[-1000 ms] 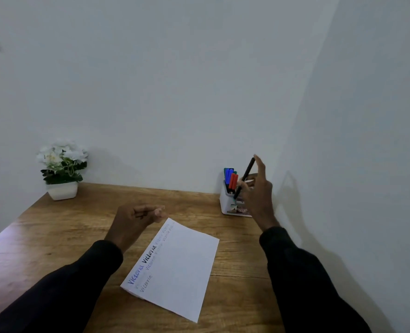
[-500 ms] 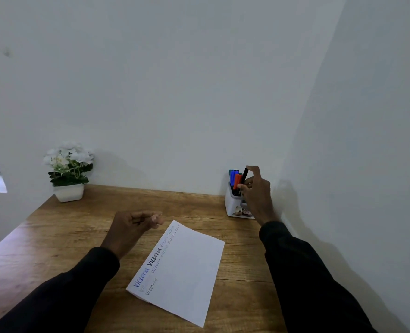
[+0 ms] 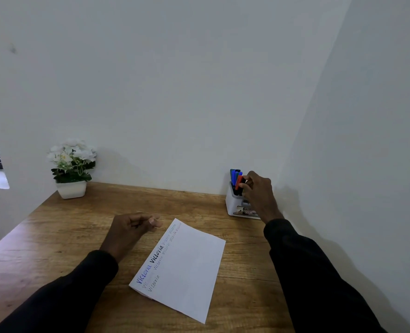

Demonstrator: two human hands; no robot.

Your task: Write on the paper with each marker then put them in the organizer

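A white sheet of paper (image 3: 189, 267) lies angled on the wooden table (image 3: 62, 234), with a word written several times along its left edge. At the back right stands a white organizer (image 3: 230, 205). It holds blue (image 3: 233, 175), green and red (image 3: 239, 181) markers. My right hand (image 3: 259, 195) is at the organizer's top, and its fingertips pinch the end of a black marker (image 3: 243, 183) that stands low inside it. Left of the paper, my left hand (image 3: 129, 231) hovers just above the table with its fingers loosely curled and nothing in it.
A white pot of white flowers (image 3: 71, 169) stands at the back left against the wall. A second white wall (image 3: 367, 164) runs close along the table's right side, right behind the organizer.
My right hand has lowered the black marker from a raised, tilted hold down into the organizer among the other markers. The left hand has stayed where it was.
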